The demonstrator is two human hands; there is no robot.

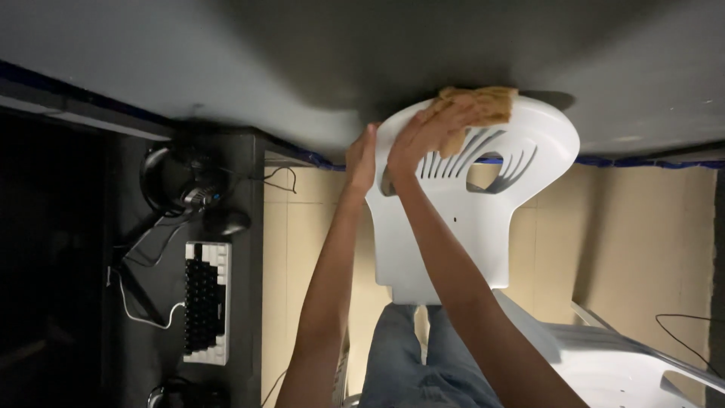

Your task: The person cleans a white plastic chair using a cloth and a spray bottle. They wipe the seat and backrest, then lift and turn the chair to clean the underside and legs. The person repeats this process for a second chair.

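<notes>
The white plastic chair [461, 219] stands with open tan floor [604, 227] on one side and a narrow strip before the dark desk [242, 249] on the other; its slotted, rounded back is smooth and glossy. The right hand [427, 136] presses flat on a tan cloth [483, 106] at the chair's top edge; the left hand [361, 160] grips the chair's side rim.
</notes>
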